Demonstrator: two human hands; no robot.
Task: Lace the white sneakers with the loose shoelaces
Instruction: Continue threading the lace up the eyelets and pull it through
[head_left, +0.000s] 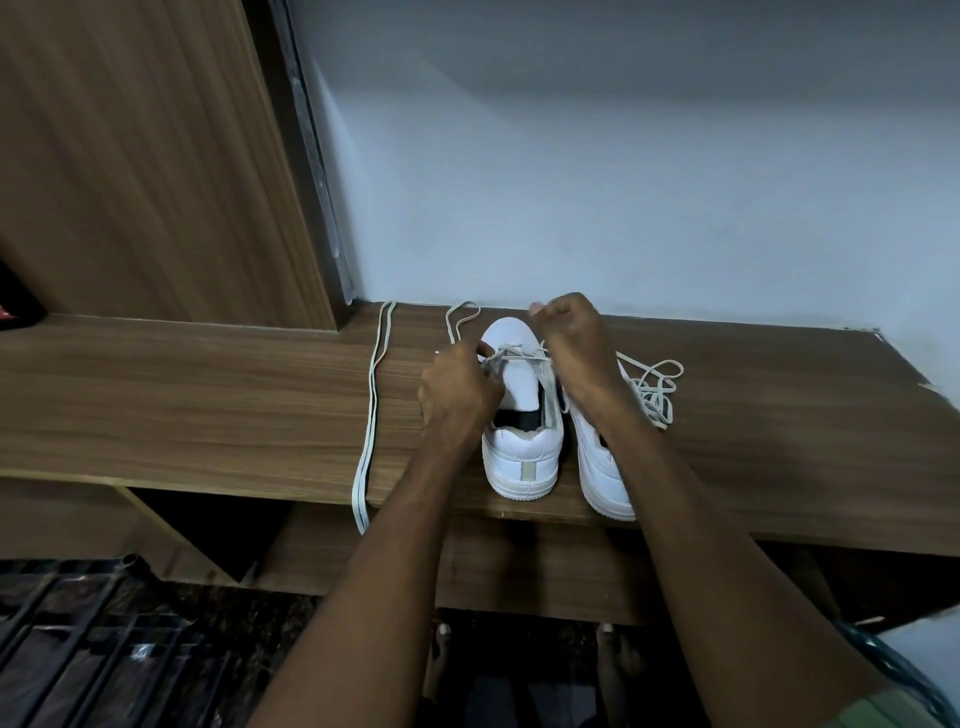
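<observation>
step: lacing left sneaker (522, 415) on tabletop (208, 405) | left hand (460, 389) fingers pinch lace (511, 356) at eyelets | right hand (569, 338) pinches other end, raised | tip: pull even, keep lace flat | spare lace (371, 410) left

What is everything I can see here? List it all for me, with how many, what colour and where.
sneakers: two, white, side by side on the shelf, heels toward the camera; left sneaker, right sneaker.
lace being threaded: one, whitish, across the left sneaker's front.
folded lace: one, whitish, left of the sneakers, its end hanging over the edge.
tangled lace: whitish, right of the sneakers.
wooden shelf: one, brown.
wall: pale, behind.
wooden panel: brown, upper left.
metal grille: dark, lower left.
left hand: pinching the lace.
right hand: pulling the lace.
</observation>
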